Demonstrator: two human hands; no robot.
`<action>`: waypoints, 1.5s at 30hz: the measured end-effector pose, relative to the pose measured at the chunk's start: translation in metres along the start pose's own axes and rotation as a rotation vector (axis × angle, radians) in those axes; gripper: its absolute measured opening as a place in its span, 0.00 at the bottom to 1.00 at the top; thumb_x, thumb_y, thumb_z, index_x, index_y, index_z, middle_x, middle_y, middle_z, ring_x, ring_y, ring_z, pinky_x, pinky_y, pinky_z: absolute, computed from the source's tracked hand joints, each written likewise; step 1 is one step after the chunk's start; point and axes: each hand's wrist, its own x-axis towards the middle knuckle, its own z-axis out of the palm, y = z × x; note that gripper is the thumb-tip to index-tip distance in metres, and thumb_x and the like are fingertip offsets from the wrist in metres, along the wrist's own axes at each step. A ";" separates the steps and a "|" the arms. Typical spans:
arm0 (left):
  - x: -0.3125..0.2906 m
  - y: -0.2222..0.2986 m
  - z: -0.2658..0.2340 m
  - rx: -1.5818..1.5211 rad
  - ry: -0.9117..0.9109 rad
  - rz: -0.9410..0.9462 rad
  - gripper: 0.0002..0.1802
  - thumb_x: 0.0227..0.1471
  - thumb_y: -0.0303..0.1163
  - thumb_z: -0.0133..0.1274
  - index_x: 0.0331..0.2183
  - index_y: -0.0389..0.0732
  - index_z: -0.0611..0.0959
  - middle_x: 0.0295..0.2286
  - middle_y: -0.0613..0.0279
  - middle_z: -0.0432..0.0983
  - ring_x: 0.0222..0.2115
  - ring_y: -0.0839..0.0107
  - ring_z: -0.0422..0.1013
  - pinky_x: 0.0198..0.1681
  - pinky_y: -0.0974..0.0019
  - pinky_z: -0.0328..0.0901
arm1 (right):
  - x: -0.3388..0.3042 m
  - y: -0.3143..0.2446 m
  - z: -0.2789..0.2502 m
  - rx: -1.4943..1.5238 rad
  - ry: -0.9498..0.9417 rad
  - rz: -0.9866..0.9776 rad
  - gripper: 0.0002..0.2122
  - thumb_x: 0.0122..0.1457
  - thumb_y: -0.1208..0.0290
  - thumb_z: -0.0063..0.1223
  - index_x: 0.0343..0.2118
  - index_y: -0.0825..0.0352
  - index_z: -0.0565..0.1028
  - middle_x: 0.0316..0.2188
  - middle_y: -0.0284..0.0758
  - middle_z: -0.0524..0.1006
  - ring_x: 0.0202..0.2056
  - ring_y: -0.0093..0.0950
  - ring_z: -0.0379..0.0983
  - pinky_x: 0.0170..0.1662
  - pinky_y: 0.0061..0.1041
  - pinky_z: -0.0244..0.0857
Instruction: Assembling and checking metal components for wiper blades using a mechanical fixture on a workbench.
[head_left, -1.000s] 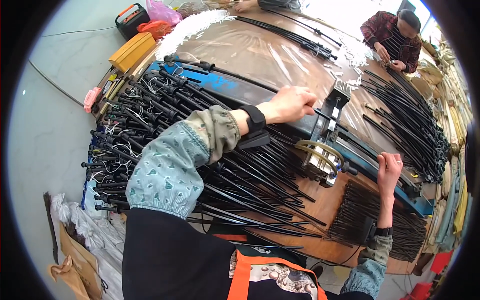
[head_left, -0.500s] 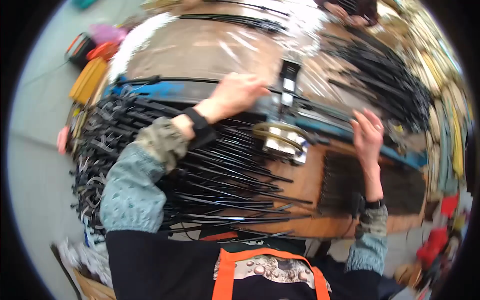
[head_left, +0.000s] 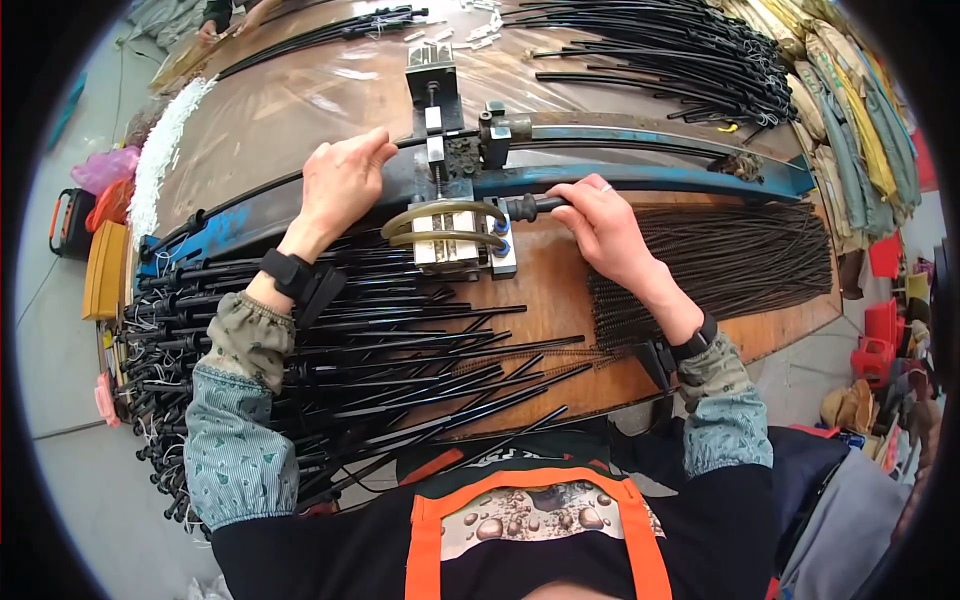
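Observation:
A long, thin black rod [head_left: 262, 187] lies along the blue metal rail [head_left: 730, 178]. My left hand [head_left: 343, 178] is closed on the rod, just left of the metal clamping machine [head_left: 461, 155]; its fingertips face the machine. My right hand [head_left: 605, 225] has its fingers wrapped round a black lever handle [head_left: 545, 204] at the machine's right side. In front of the rail sits a silver block [head_left: 450, 248] with looped, brownish hoses [head_left: 400, 226] curving over it.
Many black rods with fittings [head_left: 330, 340] are heaped at left, nearest my left forearm. Dark coil springs [head_left: 720, 255] lie at right. More rods [head_left: 660, 50] and small white pieces [head_left: 165, 150] are on the far table. Another person's hand [head_left: 208, 33] shows at far left.
My right hand has come in from the right, where its fingers were apart, and now holds the lever handle. My left hand stays beside the machine. The whole view has shifted.

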 end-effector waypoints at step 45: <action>-0.278 0.233 -0.046 -0.059 -0.293 -0.248 0.06 0.45 0.30 0.57 0.26 0.43 0.75 0.25 0.62 0.68 0.31 0.63 0.69 0.33 0.61 0.66 | -0.070 0.020 -0.036 0.014 -0.161 0.168 0.11 0.60 0.68 0.58 0.43 0.67 0.80 0.38 0.34 0.81 0.40 0.21 0.76 0.45 0.19 0.67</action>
